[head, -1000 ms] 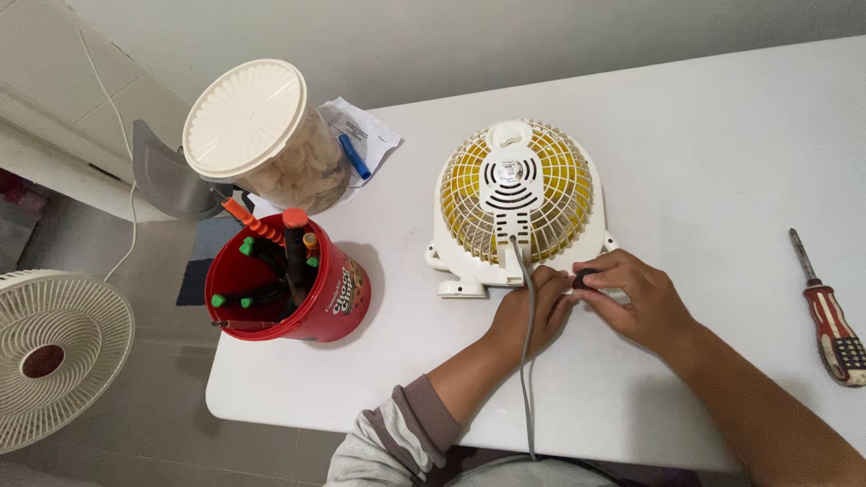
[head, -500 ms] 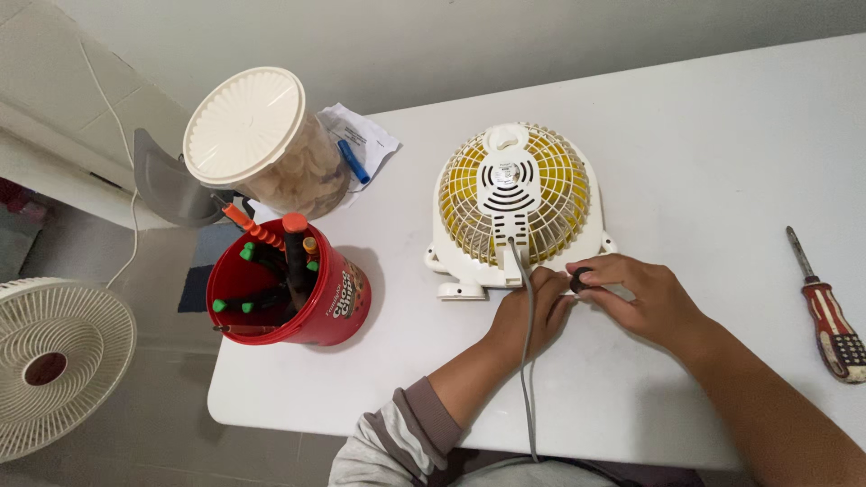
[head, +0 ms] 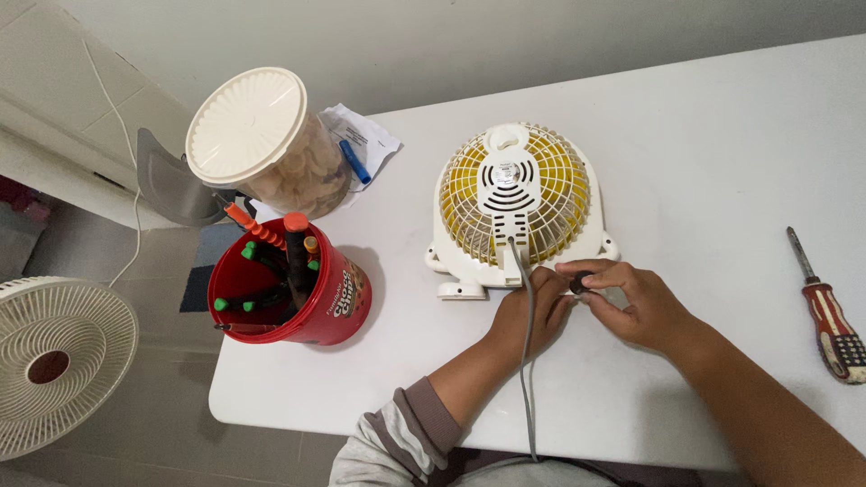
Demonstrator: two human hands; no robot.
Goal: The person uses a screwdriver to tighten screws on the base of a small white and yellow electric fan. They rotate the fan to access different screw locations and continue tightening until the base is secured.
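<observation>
Head view, only one we get. Our right hand (head: 636, 307) has thumb and forefinger pinched together on a small dark knob-like part (head: 578, 282), grip clamped on it, other fingers curled loosely; the hand rests low on the white worktop (head: 722, 144) with the forearm running in from the lower right. Our left hand (head: 530, 311) sits just beside it, fingers curled down at the base of the small fan (head: 517, 203). Whether that grip closes on anything we cannot tell, since the fingertips are hidden. The grey power cord (head: 526, 361) runs over the left hand toward us. The left forearm comes up from bottom centre in a striped sleeve (head: 406, 442).

The fan lies face down, its back up, cream housing with a yellow grille, near worktop centre, its lower edge touching both hands. The dark part is just off the fan's lower right corner.

A red-handled screwdriver (head: 825, 316) lies well apart on the right. A red tub of tools (head: 289, 284) stands left, a lidded plastic jar (head: 266, 144) behind it.
</observation>
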